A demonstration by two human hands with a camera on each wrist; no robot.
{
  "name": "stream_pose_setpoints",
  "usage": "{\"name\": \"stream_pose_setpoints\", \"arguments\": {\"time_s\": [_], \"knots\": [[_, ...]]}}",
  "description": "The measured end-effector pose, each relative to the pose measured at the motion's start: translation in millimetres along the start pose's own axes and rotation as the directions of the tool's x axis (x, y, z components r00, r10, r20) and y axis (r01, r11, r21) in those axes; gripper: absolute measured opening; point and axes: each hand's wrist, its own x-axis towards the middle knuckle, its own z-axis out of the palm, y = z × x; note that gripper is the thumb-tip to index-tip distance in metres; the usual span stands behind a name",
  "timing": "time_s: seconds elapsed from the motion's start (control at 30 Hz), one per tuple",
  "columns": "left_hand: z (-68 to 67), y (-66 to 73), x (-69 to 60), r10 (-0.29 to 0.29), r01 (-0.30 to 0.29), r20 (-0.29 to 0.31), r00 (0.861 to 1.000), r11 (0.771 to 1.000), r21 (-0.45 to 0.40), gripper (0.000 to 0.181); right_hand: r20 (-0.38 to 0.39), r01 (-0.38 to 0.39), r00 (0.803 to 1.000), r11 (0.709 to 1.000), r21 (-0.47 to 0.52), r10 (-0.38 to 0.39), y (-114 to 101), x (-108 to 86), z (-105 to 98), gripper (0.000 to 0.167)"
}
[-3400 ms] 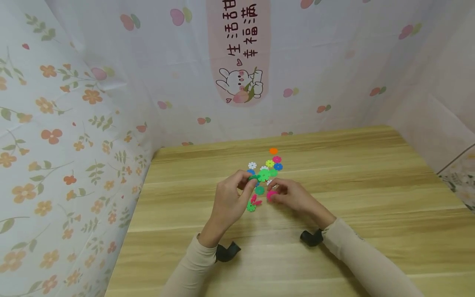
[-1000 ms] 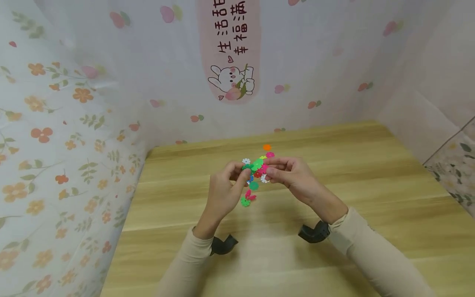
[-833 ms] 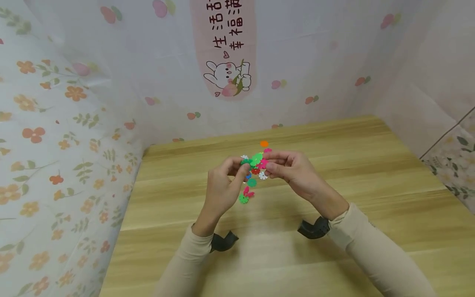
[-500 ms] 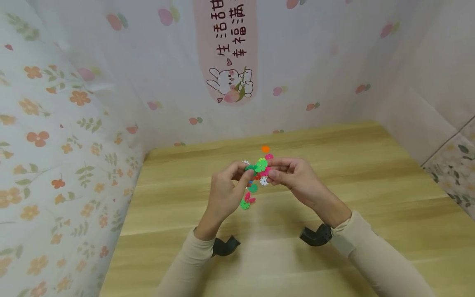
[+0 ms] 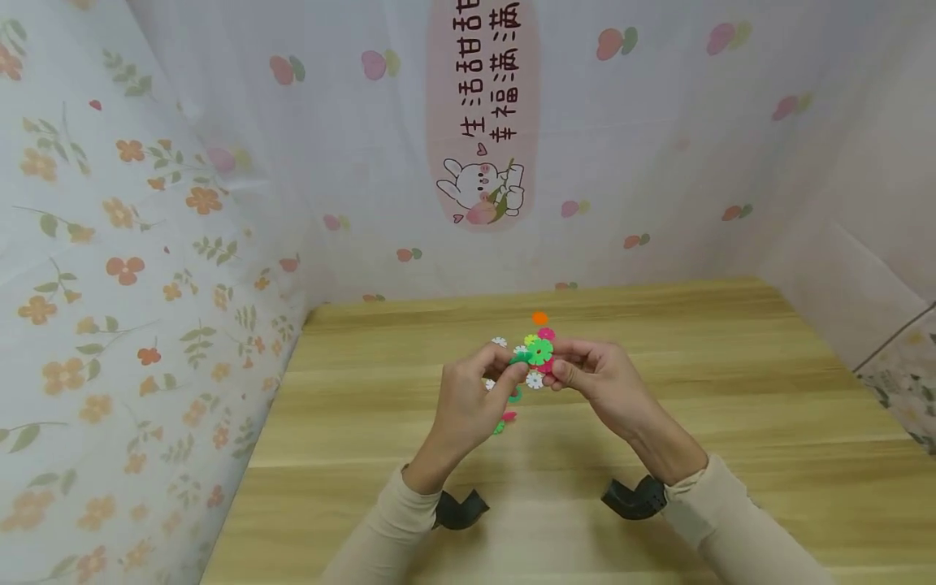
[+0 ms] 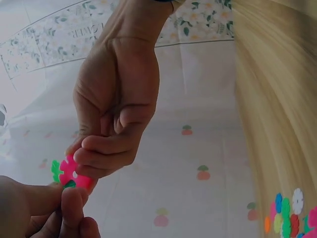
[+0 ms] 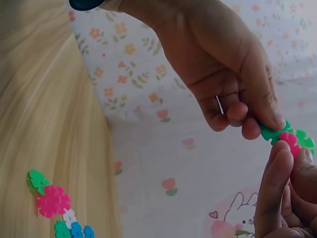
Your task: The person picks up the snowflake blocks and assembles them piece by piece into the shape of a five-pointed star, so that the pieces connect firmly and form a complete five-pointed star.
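Short of the light green disc (image 5: 540, 352), nearest the camera: two beige sleeves (image 5: 400, 520), two black wrist mounts (image 5: 459, 510), one per arm. Next, two hands flanking that disc. Left hand (image 5: 474, 402), left of it, pinches one dark green disc (image 5: 521, 357) between thumb and fingers; right hand (image 5: 617, 394), right of it, pinches one pink disc (image 5: 545, 367) just under it. Held cluster = three discs, up off the wood table (image 5: 366, 455). Probably gripped at the outer edges so the notched rims face each other (can't tell if they're locked, fingers cover too much).

On the table, near to far. Below-left of the light green disc: one green disc (image 5: 499, 427), one pink piece (image 5: 509, 416) by it, then one teal disc (image 5: 516, 395). Around it: four white discs (image 5: 535, 380), one of them just below. Past it: one yellow disc (image 5: 531, 340), one magenta disc (image 5: 546, 333), one orange disc (image 5: 540, 318) farthest. Wrist views add two blue discs (image 7: 76, 231), one red disc (image 6: 295, 225); hands mask some, so counts are minimums. Spread close to the hands, likely for quick reach. Behind everything: one printed backdrop (image 5: 629, 162).
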Motion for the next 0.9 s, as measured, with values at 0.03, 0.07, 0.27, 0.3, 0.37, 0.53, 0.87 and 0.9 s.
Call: {"name": "stream_pose_setpoints", "arguments": {"time_s": [0.03,0.07,0.27,0.3,0.37,0.53,0.87,0.9], "knots": [[0.4,0.7,-0.3,-0.011,0.011,0.002,1.000,1.000,0.007,0.009,-0.007,0.006,1.000,1.000,-0.015,-0.006,0.7,-0.6,0.0,0.034],[1.1,1.6,-1.3,-0.023,0.023,0.004,1.000,1.000,0.011,0.008,-0.011,0.005,1.000,1.000,-0.030,-0.006,1.6,-1.6,0.1,0.033],[7.5,-1.2,-8.4,-0.093,0.093,0.007,0.996,0.996,-0.005,0.008,-0.023,-0.033,0.999,0.991,-0.129,0.030,5.8,-5.0,0.6,0.030],[8.4,-2.8,-7.7,-0.094,0.094,0.007,0.996,0.995,-0.015,0.008,-0.027,-0.037,0.999,0.990,-0.139,0.034,5.5,-4.0,0.3,0.029],[9.2,-5.5,-7.9,-0.093,0.093,0.010,0.996,0.995,-0.029,0.008,-0.034,-0.046,0.999,0.987,-0.155,0.042,5.6,-3.7,0.3,0.030],[7.6,-10.9,-8.3,-0.122,0.123,0.025,0.992,0.989,-0.079,0.009,0.002,-0.077,0.997,0.984,-0.158,0.078,4.5,-3.1,-3.1,0.040],[6.5,-10.0,-4.4,-0.256,0.257,0.025,0.966,0.955,-0.147,0.010,-0.021,-0.052,0.999,0.991,-0.125,0.050,4.5,-3.6,-12.9,0.035],[6.6,-8.9,-3.5,-0.260,0.261,0.027,0.965,0.953,-0.153,0.010,-0.030,-0.062,0.998,0.989,-0.136,0.059,4.1,-3.9,-12.4,0.034]]}}
